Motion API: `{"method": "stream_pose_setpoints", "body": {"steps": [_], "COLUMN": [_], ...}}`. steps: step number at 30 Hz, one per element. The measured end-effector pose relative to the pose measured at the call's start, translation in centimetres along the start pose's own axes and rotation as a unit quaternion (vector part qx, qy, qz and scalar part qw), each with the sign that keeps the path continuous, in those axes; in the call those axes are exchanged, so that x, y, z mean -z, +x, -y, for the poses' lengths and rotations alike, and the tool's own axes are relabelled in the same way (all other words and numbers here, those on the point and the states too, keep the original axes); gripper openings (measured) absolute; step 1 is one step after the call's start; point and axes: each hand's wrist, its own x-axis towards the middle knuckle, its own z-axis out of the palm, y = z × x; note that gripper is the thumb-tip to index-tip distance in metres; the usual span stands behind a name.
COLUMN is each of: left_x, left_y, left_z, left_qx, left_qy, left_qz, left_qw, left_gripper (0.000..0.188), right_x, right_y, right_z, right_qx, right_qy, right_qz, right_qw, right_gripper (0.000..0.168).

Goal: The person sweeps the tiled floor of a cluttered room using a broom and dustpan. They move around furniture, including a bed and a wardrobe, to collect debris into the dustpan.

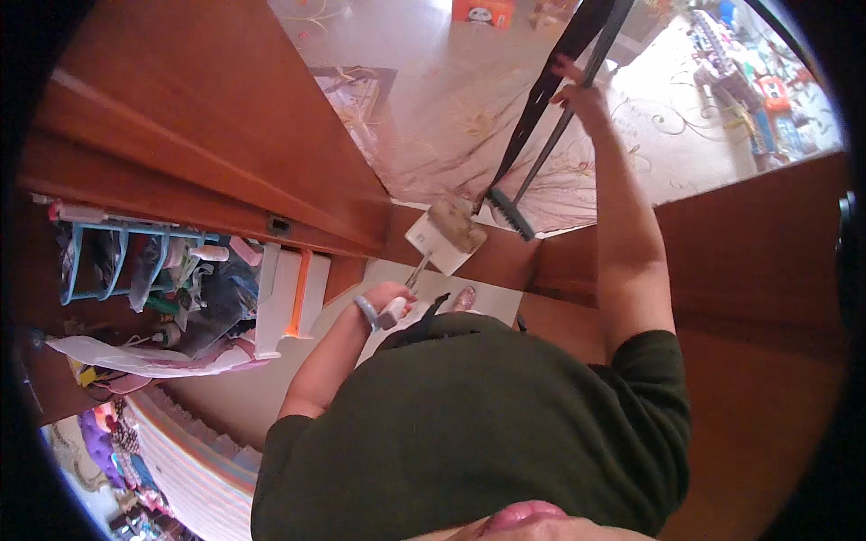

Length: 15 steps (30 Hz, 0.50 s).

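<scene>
My left hand (389, 302) grips the pale handle of a white flat-bladed tool (433, 251), perhaps a cleaver or scraper; a brownish, dirty-looking patch covers the far part of its blade. With my right hand (580, 95) raised, I touch a long grey pole (555, 138), and some of my fingers are spread. A bristled brush head (511, 214) sits at the pole's lower end, by the doorway threshold. Beside the pole runs a long black strip (531, 122), its lower end close to the blade's far edge. How firmly my right hand holds the pole is unclear.
Reddish-brown wooden panels (203, 108) flank the doorway on both sides. Left stands an open cabinet with a light-blue rack (118, 260) and bottles. A striped bedcover (196, 473) lies at lower left. Beyond the threshold are a shiny patterned floor covering (460, 115) and an orange box (484, 12).
</scene>
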Motion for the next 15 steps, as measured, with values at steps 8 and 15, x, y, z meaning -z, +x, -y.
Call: {"method": "stream_pose_setpoints", "body": {"steps": [8,15], "left_x": [-6.2,-10.9], "left_y": [9.5,19.3], "left_z": [-13.4,-22.8], "left_qx": [0.057,0.107], "left_qy": [0.099,0.131], "left_qz": [0.035,0.074], "left_qw": [0.993,0.983], "left_gripper": [0.014,0.014], "right_x": [7.8,18.4], "right_y": [11.7,17.1], "right_z": [-4.2,-10.1], "right_qx": [0.0,0.01], "right_qy": [-0.056,-0.163], "right_qz": [-0.176,-0.313], "right_qw": [0.983,0.936], "right_gripper": [0.057,0.049]}}
